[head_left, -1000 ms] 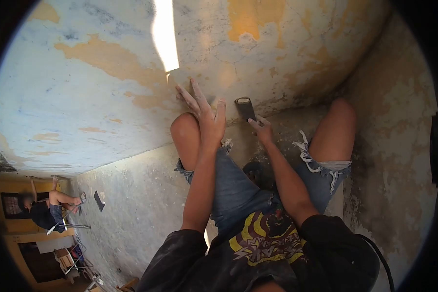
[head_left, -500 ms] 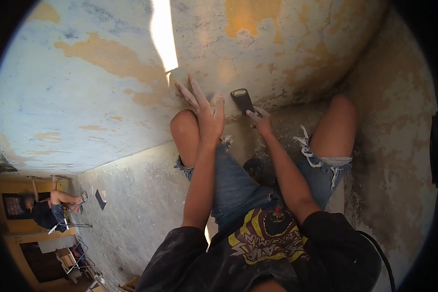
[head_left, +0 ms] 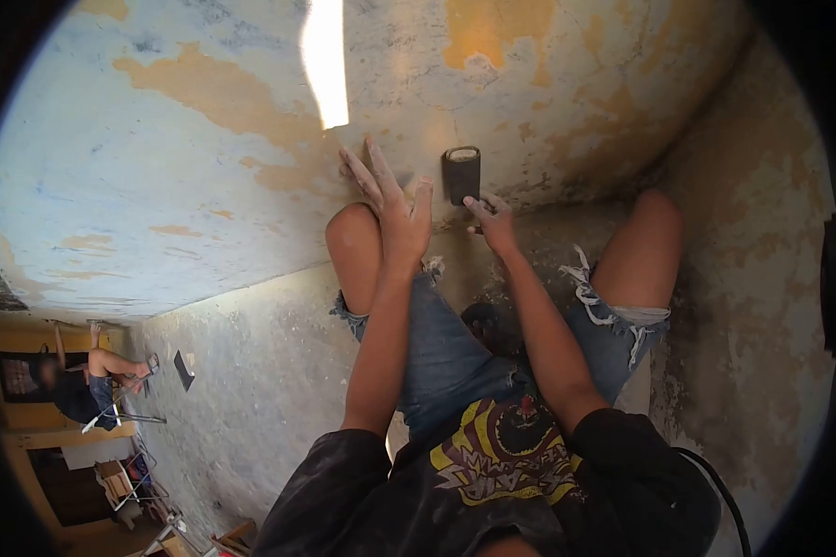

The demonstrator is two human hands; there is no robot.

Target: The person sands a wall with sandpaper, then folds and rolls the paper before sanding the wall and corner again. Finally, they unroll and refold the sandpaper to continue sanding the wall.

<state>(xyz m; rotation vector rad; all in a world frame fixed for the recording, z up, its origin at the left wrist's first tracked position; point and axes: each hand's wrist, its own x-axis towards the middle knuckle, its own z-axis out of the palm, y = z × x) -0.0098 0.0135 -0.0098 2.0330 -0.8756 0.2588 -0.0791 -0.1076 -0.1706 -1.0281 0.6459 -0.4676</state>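
Observation:
My right hand grips the lower end of a dark folded piece of sandpaper with its thumb and fingers. The sandpaper lies up against the patchy wall, its far end showing a pale inner face framed by a dark edge. To the left, my left hand is raised to the wall with fingers spread and the thumb pointing up, holding nothing. Pale dust coats the fingers of both hands. My left forearm passes in front of my bent left knee.
A bright strip of light falls on the wall above my left hand. The rough grey floor carries a dark flat sheet. Farther off, another person sits with arms raised to the wall, near stacked furniture.
My right hand has shifted slightly up, and the sandpaper has moved up the wall and turned straighter. My left hand stays nearly in place. The view has shifted a little.

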